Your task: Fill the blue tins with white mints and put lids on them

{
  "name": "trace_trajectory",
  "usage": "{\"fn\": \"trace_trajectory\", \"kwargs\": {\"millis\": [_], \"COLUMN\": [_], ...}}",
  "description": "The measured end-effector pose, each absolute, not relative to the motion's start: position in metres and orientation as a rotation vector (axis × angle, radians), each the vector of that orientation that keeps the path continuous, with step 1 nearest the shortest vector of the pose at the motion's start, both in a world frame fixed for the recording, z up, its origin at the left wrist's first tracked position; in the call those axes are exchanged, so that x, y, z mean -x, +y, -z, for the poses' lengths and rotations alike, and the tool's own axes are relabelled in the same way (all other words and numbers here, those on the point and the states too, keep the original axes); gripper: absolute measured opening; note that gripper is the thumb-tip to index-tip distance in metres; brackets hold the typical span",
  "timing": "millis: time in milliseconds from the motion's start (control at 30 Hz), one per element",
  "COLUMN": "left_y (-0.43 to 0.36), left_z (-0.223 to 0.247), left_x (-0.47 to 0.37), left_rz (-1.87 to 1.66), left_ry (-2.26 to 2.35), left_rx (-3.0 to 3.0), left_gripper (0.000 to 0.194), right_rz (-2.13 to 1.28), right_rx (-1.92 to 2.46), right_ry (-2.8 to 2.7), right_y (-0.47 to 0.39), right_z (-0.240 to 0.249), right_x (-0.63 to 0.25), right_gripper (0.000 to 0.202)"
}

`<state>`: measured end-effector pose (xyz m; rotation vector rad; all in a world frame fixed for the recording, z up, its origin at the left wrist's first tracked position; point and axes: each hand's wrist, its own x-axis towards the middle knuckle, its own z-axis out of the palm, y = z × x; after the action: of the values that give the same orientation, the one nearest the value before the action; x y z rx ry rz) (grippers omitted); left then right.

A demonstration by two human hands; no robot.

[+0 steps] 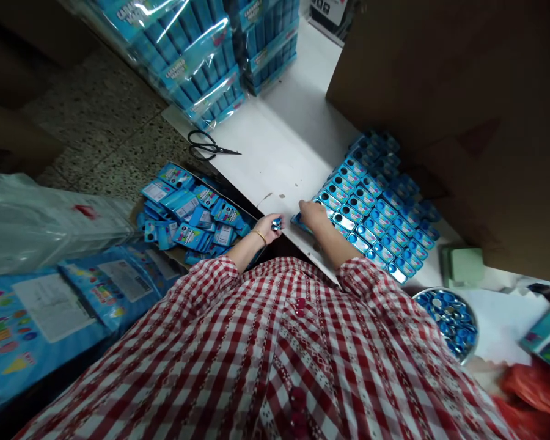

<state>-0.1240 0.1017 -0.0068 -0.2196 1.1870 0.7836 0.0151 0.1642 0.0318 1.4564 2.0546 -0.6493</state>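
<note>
My left hand [269,228], with a gold bangle at the wrist, is closed around small shiny blue-and-silver pieces [276,224] just off the table's edge. On the white table, my right hand [312,214] is closed at the near left corner of a block of small blue tins [362,208] laid in rows. Its fingertips point down by a blue item [297,219] at the table edge; what they grip is too small to make out. A box heaped with blue printed packets [187,211] stands left of my left hand.
Black scissors [208,146] lie at the white table's [275,146] left edge. Wrapped stacks of blue boxes [183,55] stand behind. A round bowl [449,324] of blue-and-silver pieces and a green box [462,267] are at right. A large cardboard box [462,110] rises behind the tins.
</note>
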Motion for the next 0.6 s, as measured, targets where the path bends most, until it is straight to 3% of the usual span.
{"fn": "trace_trajectory", "kwargs": {"millis": [300,600], "left_y": [0.105,0.099], "left_z": [0.009,0.003], "left_x": [0.122,0.117], "left_rz": [-0.783,-0.801], "left_ry": [1.164,1.141], "left_rx": [0.215,0.229], "left_gripper": [0.006,0.009], "right_rz": [0.57,0.528], "right_rx": [-1.794,-1.711], "right_ry": [2.178,2.036], "right_y": [0.159,0.181], "right_z": [-0.027,-0.017], "right_x": [-0.061,-0.032], "right_gripper": [0.026,0.036]}}
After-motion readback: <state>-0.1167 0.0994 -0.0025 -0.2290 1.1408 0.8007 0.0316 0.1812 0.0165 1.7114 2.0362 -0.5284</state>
